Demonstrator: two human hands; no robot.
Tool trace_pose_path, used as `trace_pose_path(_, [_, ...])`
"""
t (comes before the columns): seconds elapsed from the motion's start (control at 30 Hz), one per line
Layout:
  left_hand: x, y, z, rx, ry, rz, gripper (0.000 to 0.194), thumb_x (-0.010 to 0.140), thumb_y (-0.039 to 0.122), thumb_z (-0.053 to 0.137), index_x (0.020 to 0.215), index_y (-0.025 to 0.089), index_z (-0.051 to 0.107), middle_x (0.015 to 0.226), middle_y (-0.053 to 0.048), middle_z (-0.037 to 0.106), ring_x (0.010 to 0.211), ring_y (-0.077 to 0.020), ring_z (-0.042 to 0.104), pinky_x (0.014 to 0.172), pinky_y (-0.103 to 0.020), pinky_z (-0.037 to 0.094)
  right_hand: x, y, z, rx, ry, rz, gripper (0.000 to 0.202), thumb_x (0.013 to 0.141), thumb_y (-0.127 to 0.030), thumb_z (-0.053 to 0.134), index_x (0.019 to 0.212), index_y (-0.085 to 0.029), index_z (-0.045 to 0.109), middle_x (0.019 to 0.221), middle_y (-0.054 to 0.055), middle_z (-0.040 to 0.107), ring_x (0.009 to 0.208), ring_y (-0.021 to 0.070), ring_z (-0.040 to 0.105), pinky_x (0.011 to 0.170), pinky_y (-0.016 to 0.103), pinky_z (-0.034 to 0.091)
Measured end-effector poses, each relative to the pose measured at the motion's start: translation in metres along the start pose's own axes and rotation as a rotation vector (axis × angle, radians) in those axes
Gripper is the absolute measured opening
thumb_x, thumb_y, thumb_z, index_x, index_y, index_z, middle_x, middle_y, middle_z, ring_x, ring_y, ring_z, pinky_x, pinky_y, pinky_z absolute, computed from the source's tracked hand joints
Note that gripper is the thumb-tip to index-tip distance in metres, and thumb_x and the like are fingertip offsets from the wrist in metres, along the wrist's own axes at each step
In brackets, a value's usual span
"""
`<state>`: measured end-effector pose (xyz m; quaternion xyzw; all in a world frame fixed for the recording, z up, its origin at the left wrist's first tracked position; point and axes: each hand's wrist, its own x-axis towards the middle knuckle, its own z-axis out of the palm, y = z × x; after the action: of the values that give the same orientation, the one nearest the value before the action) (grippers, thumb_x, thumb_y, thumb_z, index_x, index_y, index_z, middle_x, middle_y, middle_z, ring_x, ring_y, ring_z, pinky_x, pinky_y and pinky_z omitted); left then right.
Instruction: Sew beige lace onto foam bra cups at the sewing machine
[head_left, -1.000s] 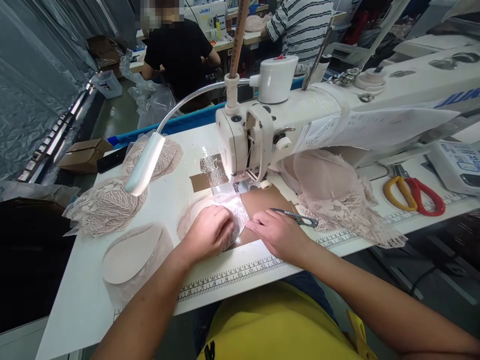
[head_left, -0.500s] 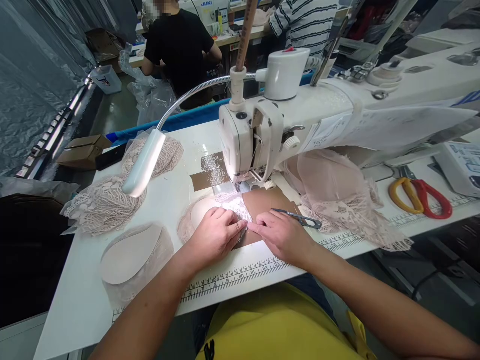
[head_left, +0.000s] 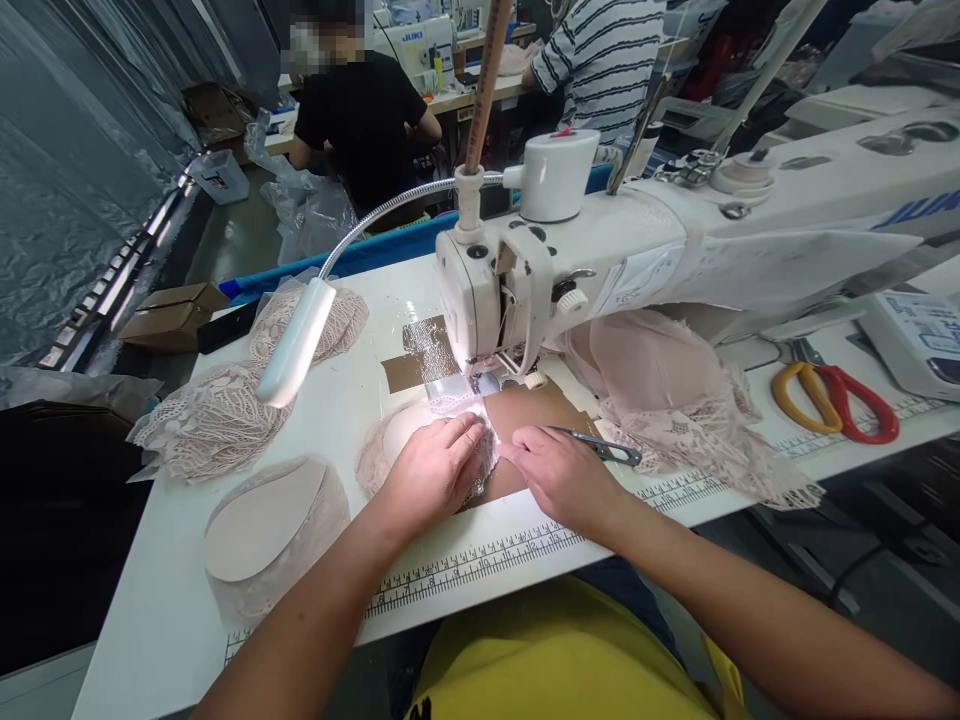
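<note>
A beige bra cup piece with lace trim (head_left: pixel 395 432) lies under the needle area of the white sewing machine (head_left: pixel 480 300). My left hand (head_left: pixel 435 465) rests on it with the fingers stretched out flat, covering part of the lace. At the lace's right edge my right hand (head_left: pixel 562 475) is closed, thumb and forefinger pinched together on the border; the exact grip is partly hidden. Thread snips (head_left: pixel 619 452) lie just beyond the right hand, partly covered by it. Brown tape (head_left: pixel 525 410) covers the table beneath the lace.
Lace stacks (head_left: pixel 214 420) and a separate cup piece (head_left: pixel 266 520) lie at left. More lace fabric (head_left: pixel 667 380) bunches under the machine arm, beside scissors (head_left: pixel 836 400). A lamp (head_left: pixel 296 340) hangs over the left side. Two people (head_left: pixel 364 120) sit beyond the table.
My left hand has flattened over the lace, its thumb drawn back from the right fingertips. The right hand stays at the lace edge. The camera view has shifted slightly.
</note>
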<state>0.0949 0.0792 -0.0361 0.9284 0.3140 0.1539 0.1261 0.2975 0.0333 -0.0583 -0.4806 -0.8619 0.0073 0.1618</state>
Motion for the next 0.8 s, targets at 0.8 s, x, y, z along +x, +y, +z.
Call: trace_pose_path(0.8, [0.012,-0.001,0.006,0.202,-0.023,-0.024,0.035,0.093,0.021,0.040,0.119,0.008,0.060,0.126,-0.015,0.059,0.087,-0.0231,0.055,0.079,-0.038,0.050,0.000,0.000,0.003,0.030,0.056,-0.012,0.027,0.084,-0.004,0.042,0.093,-0.013,0.066,0.077,0.005,0.054,0.070,0.0176,0.043,0.064,0.029,0.031])
